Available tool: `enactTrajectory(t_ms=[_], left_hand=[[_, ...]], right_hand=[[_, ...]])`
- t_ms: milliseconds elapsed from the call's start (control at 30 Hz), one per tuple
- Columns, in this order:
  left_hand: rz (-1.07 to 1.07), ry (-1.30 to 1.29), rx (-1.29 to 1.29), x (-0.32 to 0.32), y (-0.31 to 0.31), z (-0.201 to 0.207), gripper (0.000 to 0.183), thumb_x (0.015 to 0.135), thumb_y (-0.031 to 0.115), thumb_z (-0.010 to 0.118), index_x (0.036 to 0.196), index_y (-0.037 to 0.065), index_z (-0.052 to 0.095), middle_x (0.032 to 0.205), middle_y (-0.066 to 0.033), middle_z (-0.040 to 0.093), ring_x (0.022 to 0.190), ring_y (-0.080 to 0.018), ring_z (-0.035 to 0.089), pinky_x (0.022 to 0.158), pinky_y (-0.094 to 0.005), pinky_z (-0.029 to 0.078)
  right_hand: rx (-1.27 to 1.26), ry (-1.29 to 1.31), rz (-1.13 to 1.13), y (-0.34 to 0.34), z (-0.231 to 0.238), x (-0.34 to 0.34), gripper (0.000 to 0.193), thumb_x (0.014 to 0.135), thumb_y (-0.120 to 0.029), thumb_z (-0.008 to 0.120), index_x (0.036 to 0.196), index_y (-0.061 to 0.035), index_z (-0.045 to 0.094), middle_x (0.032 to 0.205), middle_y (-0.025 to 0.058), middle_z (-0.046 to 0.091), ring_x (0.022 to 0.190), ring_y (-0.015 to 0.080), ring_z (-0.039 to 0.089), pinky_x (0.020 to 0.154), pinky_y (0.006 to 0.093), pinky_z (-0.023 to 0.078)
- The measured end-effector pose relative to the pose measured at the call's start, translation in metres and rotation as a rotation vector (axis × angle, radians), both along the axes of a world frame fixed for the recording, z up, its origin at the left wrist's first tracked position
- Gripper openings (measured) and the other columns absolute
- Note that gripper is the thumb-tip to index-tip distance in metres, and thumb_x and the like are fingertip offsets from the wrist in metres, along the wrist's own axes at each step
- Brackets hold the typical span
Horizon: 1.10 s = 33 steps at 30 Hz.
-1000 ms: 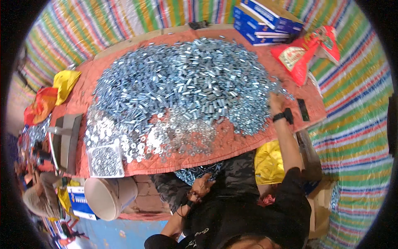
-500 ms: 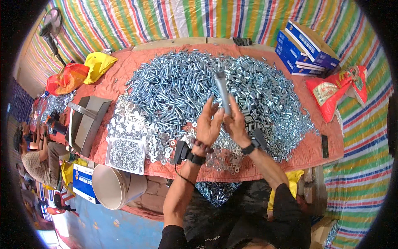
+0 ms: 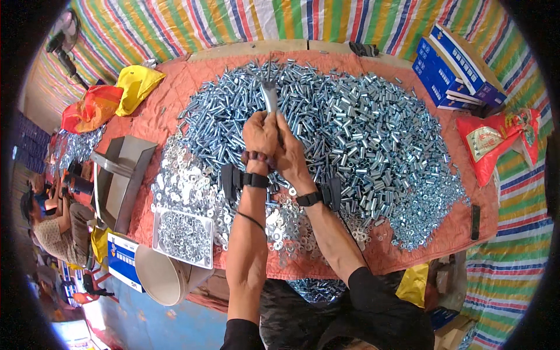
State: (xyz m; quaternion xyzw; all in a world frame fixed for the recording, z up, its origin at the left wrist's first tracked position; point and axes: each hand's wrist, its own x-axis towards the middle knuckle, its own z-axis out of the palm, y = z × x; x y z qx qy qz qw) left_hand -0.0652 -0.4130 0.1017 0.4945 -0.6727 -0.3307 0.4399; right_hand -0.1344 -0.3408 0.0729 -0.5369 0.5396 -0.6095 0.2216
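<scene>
Both my hands are together over the pile of bolts (image 3: 230, 111). A slim, pale grey piece (image 3: 269, 98) sticks up from them, its far end flared, with thin dark rods there; its exact kind I cannot make out. My left hand (image 3: 260, 134) is closed around its near end. Against it, my right hand (image 3: 289, 153) grips the same piece from the right, most of its fingers hidden. Metal sleeves (image 3: 361, 122) are heaped to the right of the bolts, with small nuts (image 3: 423, 207) nearer me. Flat washers (image 3: 181, 181) are spread at the near left.
A white tray of small washers or nuts (image 3: 156, 236) stands at the table's near left edge, above a beige bucket (image 3: 160, 277). Left of the pile sits a metal scoop (image 3: 131, 181). Blue boxes (image 3: 434, 73) and a red bag (image 3: 481, 140) lie right. A person (image 3: 55, 224) sits far left.
My hands have moved left and away from me with the pale piece. The left hand has gone from fingers stretched to closed around it, and the right has come in against the left.
</scene>
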Motion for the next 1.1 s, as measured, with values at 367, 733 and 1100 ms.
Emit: enactTrajectory(t_ms=[367,733,1100], left_hand=[[0.015,-0.454,0.096,-0.015,-0.045,-0.064,0.051,0.085,0.049,0.061,0.079,-0.001,0.071,0.078,-0.0266,0.067,0.079,-0.0452,0.066,0.071,-0.0489,0.053],[-0.07,-0.239,0.26,0.024,0.053,-0.087,0.059,0.087,0.051,0.058,0.075,-0.006,0.066,0.072,-0.0281,0.064,0.072,-0.0463,0.064,0.065,-0.0486,0.048],[-0.066,-0.225,0.268,0.042,0.165,-0.089,0.055,0.087,0.05,0.061,0.076,-0.003,0.069,0.072,-0.0266,0.066,0.073,-0.04,0.069,0.065,-0.0473,0.05]], right_hand=[[0.272,0.217,-0.062,-0.012,-0.051,-0.02,0.082,0.081,0.005,0.056,0.152,-0.006,0.016,0.084,0.0337,0.062,0.082,0.0504,0.061,0.069,0.0549,0.047],[0.336,0.226,-0.008,0.096,-0.038,0.008,0.081,0.086,-0.003,0.06,0.152,-0.0113,0.015,0.094,0.0332,0.063,0.088,0.0508,0.062,0.071,0.055,0.049],[0.433,0.227,0.05,0.199,-0.043,0.017,0.081,0.085,0.001,0.053,0.154,-0.0159,0.014,0.116,0.0326,0.061,0.1,0.0496,0.061,0.08,0.0548,0.049]])
